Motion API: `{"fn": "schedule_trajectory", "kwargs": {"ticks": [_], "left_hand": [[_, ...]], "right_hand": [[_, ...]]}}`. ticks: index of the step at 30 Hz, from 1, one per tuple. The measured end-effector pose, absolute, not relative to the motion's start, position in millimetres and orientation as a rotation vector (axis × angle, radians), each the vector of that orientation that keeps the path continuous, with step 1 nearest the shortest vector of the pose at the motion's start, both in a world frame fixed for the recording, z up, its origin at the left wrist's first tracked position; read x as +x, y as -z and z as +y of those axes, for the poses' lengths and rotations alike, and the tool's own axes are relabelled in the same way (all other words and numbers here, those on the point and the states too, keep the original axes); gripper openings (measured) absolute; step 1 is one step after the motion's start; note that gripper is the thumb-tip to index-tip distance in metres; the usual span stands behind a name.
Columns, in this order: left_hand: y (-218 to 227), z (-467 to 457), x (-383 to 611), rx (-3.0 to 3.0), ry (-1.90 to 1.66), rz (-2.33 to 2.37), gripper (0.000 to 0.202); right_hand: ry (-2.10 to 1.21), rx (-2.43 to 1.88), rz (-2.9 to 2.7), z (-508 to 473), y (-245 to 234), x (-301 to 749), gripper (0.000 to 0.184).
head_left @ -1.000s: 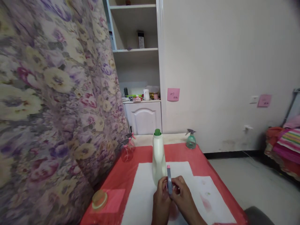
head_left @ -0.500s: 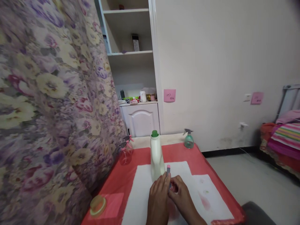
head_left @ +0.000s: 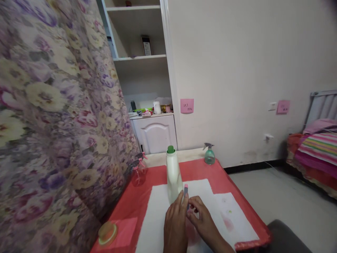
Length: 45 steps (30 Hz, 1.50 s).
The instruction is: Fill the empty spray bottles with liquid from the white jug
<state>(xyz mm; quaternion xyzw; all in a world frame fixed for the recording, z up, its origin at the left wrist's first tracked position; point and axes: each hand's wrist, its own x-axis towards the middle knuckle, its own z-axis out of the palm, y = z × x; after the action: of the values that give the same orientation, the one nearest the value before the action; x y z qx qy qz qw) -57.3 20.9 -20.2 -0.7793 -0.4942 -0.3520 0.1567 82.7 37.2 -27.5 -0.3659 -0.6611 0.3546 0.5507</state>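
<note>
Between my hands stands a slim grey piece with a pink tip point(head_left: 186, 189); it resembles the head of a spray bottle, but its lower part is hidden. My left hand point(head_left: 176, 225) is closed around its left side, fingers pointing away from me. My right hand point(head_left: 204, 221) has thumb and fingers pinched at its lower right, where a bit of pink shows; what they grip is unclear. Just beyond the left fingertips rises a pale green bottle point(head_left: 173, 175), upright, with green showing in its open mouth. White paper point(head_left: 154, 211) lies beneath the hands.
A second white sheet with pink and green stains point(head_left: 240, 214) lies to the right on the red tablecloth point(head_left: 123, 196). Clear spray bottles point(head_left: 138, 175) stand at the left edge, a green spray bottle point(head_left: 210, 157) at the back right. A round lid-like item point(head_left: 107, 233) sits front left.
The view has shifted slightly, so things sit a little further left. My right fingers have changed their grip a little beside the grey piece. The left hand stays on it.
</note>
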Motion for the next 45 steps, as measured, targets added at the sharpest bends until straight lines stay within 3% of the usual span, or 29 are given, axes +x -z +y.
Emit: {"fn": "schedule_trajectory", "kwargs": {"ticks": [17,25,32,38,45], "left_hand": [[19,20,-58,-2.221,1.016,-1.314,0.058],[22,19,-58,-2.239,0.977,-1.336,0.059],[25,19,-58,-2.255,0.981,-1.384,0.063],[24,20,-58,-2.218,0.968,-1.341,0.062],[27,21,-57,-2.191,1.034,-1.312,0.066]], "right_hand": [[-0.894,-0.88,-1.454,42,24,76,0.01],[-0.974,-0.873,-1.364,31,34,71,0.034],[-0.966,-0.935,-1.234,33,28,63,0.011],[-0.982,-0.844,-1.316,33,38,66,0.036],[-0.945,-0.916,-1.278,35,36,63,0.016]]}}
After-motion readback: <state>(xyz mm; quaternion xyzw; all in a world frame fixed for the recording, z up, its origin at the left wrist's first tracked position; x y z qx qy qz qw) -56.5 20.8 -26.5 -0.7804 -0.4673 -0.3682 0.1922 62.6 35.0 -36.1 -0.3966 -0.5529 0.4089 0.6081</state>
